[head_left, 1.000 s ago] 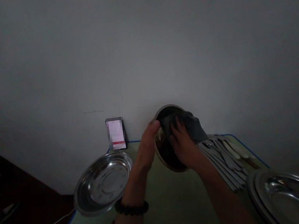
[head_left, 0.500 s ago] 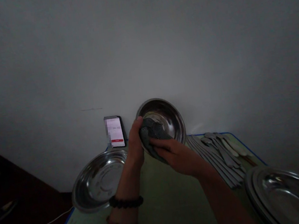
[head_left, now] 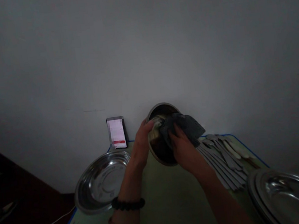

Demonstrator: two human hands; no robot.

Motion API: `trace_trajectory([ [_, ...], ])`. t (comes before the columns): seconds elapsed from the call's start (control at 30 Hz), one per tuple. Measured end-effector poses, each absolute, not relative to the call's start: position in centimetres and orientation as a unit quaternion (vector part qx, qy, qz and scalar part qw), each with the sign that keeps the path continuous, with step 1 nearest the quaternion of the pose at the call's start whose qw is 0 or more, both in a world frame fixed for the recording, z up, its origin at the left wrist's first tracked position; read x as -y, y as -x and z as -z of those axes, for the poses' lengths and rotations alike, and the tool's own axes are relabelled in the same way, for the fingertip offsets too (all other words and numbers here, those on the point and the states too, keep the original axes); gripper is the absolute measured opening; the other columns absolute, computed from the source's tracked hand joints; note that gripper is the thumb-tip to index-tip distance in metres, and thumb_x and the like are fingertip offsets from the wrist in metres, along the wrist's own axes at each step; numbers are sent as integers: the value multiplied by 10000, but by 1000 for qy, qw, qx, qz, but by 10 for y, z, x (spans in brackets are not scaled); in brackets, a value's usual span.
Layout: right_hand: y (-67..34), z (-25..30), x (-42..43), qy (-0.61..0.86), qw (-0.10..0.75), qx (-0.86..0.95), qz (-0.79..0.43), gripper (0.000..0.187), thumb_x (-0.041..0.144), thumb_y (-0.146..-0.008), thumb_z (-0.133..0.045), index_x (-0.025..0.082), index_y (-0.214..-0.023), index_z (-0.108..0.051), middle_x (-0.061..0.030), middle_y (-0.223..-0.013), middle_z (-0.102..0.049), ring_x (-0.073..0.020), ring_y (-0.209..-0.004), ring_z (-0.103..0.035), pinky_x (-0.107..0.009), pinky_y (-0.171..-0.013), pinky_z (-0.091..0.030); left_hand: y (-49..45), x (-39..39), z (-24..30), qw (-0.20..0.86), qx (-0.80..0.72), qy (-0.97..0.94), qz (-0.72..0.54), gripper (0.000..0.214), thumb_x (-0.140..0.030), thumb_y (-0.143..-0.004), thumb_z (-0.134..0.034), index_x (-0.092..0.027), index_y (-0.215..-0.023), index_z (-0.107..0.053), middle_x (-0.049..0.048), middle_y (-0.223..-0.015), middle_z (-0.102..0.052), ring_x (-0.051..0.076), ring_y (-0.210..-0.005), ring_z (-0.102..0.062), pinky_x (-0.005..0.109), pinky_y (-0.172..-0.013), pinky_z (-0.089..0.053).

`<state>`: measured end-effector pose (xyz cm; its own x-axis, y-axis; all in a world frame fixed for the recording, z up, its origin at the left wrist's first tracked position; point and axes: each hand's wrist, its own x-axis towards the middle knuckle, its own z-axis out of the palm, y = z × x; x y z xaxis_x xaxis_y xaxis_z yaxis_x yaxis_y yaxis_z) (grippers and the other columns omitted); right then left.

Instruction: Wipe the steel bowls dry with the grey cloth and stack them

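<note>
My left hand (head_left: 142, 144) grips the left rim of a steel bowl (head_left: 159, 143) held tilted above the table, its inside facing me. My right hand (head_left: 183, 151) presses a dark grey cloth (head_left: 187, 127) into the bowl, fingers closed on it; part of the cloth hangs over the bowl's right rim. A dark bead bracelet sits on my left wrist.
A steel plate (head_left: 102, 180) lies at the table's left edge. Several pieces of cutlery (head_left: 224, 157) lie in a row on the right, with stacked steel plates (head_left: 288, 200) at the near right. A phone (head_left: 117, 132) leans on the wall. The table (head_left: 164, 205) is green with a blue edge.
The bowl has tilted and turned in my left hand, and my right hand has moved the cloth from the bowl's lower left up towards its right rim.
</note>
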<state>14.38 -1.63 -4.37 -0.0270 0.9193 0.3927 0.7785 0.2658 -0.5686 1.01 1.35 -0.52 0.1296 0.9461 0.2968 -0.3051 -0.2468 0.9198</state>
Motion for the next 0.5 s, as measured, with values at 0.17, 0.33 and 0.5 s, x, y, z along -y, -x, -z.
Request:
trace_trajectory([
  [0.17,-141,41,10,497,493,695,-166,517,106,-871,-336,148,-1365,-481,-96,-1532,-289,-219,-1420,-228,-449,-1177,-158,-13,-14,13,667,-279,-494,-482,463,-532,-793,-550,-148,-999,-705,58,-950,-745,273,-1045,-623,367,-943,-442],
  [0.33,-136,28,20,402,475,737,-263,447,173,-902,-369,175,-1314,-541,-71,-1471,-408,-166,-1387,-319,-401,-1175,-190,-16,-16,14,637,-293,-493,-515,434,-543,-773,-577,-166,-928,-723,37,-899,-742,248,-987,-634,339,-901,-462],
  [0.5,-139,16,32,363,410,776,-313,387,167,-911,-388,207,-1223,-612,-50,-1380,-537,-156,-1311,-447,-395,-1149,-264,-7,-21,11,603,-306,-448,-585,393,-529,-747,-589,-162,-804,-718,25,-744,-705,231,-847,-645,334,-817,-492],
])
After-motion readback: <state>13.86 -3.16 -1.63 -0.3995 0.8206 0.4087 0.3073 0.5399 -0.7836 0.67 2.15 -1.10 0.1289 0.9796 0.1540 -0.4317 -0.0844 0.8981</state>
